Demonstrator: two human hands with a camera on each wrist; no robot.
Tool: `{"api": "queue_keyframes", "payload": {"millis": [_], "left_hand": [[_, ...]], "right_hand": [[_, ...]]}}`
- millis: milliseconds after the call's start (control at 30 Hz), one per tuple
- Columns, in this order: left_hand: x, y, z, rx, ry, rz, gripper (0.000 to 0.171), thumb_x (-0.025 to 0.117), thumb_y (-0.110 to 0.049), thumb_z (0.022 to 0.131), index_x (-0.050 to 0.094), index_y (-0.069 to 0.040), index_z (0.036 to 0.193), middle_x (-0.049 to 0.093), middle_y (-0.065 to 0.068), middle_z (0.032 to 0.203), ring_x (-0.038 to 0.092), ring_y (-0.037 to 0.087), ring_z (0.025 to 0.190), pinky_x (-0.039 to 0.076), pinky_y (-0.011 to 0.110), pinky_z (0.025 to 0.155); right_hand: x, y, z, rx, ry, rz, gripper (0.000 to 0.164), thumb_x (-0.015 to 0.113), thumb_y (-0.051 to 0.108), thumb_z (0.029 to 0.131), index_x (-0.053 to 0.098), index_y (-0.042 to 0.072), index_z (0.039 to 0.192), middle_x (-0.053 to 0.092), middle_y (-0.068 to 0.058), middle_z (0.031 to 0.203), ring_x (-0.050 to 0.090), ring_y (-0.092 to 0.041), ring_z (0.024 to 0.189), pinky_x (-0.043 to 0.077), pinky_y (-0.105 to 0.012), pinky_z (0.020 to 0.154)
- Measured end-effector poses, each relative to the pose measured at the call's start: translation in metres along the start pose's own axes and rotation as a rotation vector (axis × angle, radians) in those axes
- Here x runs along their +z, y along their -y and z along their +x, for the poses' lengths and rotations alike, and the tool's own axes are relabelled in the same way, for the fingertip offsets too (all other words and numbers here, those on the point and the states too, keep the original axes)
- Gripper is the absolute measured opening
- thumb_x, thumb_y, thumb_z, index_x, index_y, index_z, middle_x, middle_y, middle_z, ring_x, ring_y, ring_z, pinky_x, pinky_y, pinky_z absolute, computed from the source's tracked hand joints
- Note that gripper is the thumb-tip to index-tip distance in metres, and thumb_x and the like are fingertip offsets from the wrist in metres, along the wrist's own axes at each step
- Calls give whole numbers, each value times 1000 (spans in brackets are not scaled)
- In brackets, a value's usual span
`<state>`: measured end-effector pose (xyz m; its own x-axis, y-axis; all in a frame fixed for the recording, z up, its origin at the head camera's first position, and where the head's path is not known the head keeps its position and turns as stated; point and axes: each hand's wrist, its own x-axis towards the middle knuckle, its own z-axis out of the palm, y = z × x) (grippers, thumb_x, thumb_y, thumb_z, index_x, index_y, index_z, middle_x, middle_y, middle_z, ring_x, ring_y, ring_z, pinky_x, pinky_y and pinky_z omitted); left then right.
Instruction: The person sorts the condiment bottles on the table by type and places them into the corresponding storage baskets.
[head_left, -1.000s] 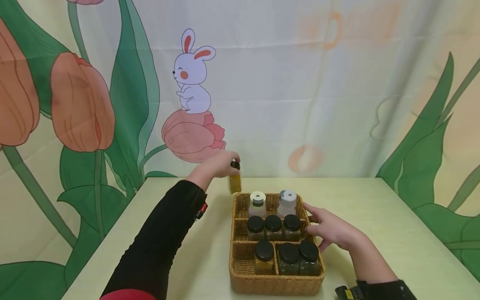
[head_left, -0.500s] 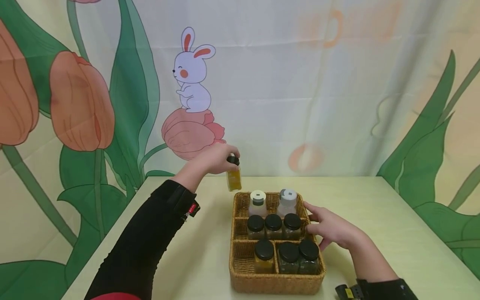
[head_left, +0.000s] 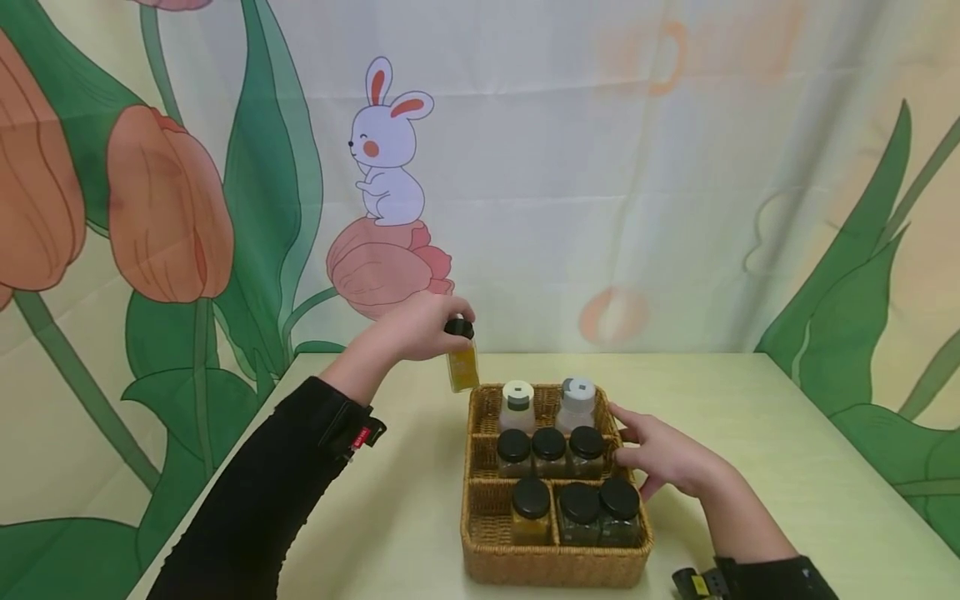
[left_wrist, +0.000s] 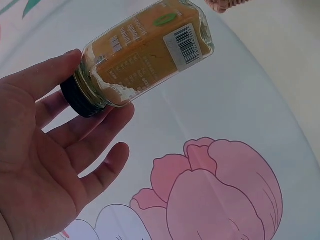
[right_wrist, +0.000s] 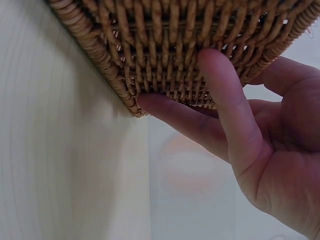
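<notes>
My left hand (head_left: pixel 423 327) pinches a glass spice jar (head_left: pixel 462 367) by its black lid (left_wrist: pixel 80 97), thumb on one side and fingers on the other. In the left wrist view the jar is tilted, holds orange-yellow powder, and its label reads turmeric powder. It hangs just left of the far left corner of a woven basket (head_left: pixel 558 571). My right hand (head_left: pixel 667 454) rests against the basket's right side. In the right wrist view its fingertips (right_wrist: pixel 212 57) touch the woven wall, with the fingers fairly straight.
In the basket's far compartment stand two white-capped bottles (head_left: pixel 517 408). Several black-lidded jars (head_left: pixel 550 450) fill the middle row and part of the front row. The basket stands on a pale table (head_left: pixel 390 508), with a printed curtain (head_left: pixel 525 208) behind.
My left hand has drawn the jar slightly to the left and tilted it, so more of its body shows. The right hand and the basket have kept their places.
</notes>
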<state>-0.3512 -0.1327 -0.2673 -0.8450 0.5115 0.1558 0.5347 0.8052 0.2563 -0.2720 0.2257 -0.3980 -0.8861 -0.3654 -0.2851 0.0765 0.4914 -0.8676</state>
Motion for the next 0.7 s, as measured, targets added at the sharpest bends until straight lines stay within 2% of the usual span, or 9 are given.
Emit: {"api": "queue_keyframes", "payload": {"millis": [167, 467, 700], "left_hand": [[0, -6, -8, 41, -19, 49, 32, 72, -33, 85, 66, -20, 114, 67, -1, 96, 63, 15, 83, 55, 28, 71], [-3, -17, -20, 92, -40, 71, 33, 72, -35, 85, 66, -21, 115, 68, -4, 92, 63, 10, 76, 53, 23, 64], [-4, -25, -30, 144, -70, 89, 32, 73, -36, 85, 67, -23, 113, 66, -4, 93, 55, 14, 85, 49, 23, 63]], "right_hand": [[1, -1, 0, 6, -14, 7, 85, 57, 7, 88, 7, 16, 157, 19, -39, 152, 63, -29, 111, 55, -48, 54], [1, -1, 0, 17, -26, 11, 86, 58, 7, 88, 9, 17, 157, 23, -37, 151, 63, -29, 110, 55, -48, 53], [1, -1, 0, 4, -10, 11, 86, 58, 8, 88, 7, 16, 157, 21, -38, 152, 62, -30, 113, 55, -48, 53]]}}
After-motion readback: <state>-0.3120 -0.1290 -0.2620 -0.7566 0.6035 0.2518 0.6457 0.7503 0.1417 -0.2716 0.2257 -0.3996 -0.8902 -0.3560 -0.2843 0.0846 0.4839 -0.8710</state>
